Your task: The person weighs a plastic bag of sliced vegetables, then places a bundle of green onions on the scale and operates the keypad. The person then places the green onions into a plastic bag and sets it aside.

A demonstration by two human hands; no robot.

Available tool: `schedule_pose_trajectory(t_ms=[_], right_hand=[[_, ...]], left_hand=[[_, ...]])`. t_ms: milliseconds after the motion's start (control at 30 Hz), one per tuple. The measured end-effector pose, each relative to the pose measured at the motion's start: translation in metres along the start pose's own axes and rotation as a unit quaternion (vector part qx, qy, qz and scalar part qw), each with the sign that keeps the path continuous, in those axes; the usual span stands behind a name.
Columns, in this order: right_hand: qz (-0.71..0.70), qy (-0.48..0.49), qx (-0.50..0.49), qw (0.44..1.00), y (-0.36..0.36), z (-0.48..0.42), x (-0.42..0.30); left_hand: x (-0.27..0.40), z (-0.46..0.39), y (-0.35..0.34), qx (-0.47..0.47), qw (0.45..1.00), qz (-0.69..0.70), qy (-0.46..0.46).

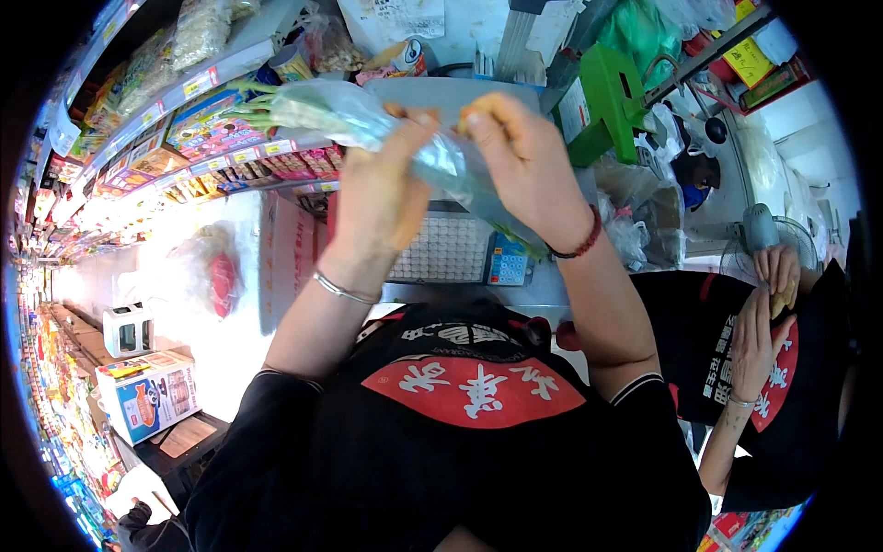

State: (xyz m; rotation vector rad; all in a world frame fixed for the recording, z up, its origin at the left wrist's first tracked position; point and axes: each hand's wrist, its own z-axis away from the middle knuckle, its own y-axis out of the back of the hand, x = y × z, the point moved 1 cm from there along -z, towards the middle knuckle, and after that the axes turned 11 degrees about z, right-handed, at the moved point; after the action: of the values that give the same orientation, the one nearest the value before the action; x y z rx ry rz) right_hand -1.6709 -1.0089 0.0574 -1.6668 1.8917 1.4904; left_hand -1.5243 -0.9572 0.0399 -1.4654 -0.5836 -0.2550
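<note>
A long clear plastic bag of green leafy vegetables [331,114] lies slanted across the space above a counter scale, with pale green stems out at its left end. My left hand [386,179], with a metal bangle at the wrist, is closed on the bag near its middle. My right hand [517,152], with a dark red bead bracelet, is at the bag's upper edge, thumb and fingers pinched together; whether plastic is between them is unclear. Below the bag sit the scale's white keypad [448,245] and a smaller blue keypad [509,261]. The scale's grey plate [441,93] shows partly behind my hands.
Shelves of packaged snacks [227,124] curve along the left. A white foam box [269,255] stands left of the scale. Green plastic equipment [607,103] and crumpled clear bags [638,214] are on the right. A co-worker in a black apron [697,338] stands close at right, hands together.
</note>
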Motion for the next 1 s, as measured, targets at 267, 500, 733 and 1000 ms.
schedule_pose_trajectory(t_ms=[267,500,733,1000], right_hand=[[-0.210,-0.299,0.047,0.930,0.017,0.098,0.120],[-0.411,-0.622,0.072,0.662,-0.064,0.187,0.161],[-0.476,-0.577,0.221,0.626,-0.098,0.186,0.185],[-0.465,-0.559,0.232,0.646,-0.094,0.178,0.178]], left_hand=[[0.129,-0.013,0.034,-0.171,0.964,0.135,0.150],[0.110,0.001,0.040,-0.158,0.976,0.046,0.142],[0.066,0.004,0.041,-0.113,0.986,0.016,0.121],[0.045,0.003,0.036,-0.135,0.983,-0.012,0.124]])
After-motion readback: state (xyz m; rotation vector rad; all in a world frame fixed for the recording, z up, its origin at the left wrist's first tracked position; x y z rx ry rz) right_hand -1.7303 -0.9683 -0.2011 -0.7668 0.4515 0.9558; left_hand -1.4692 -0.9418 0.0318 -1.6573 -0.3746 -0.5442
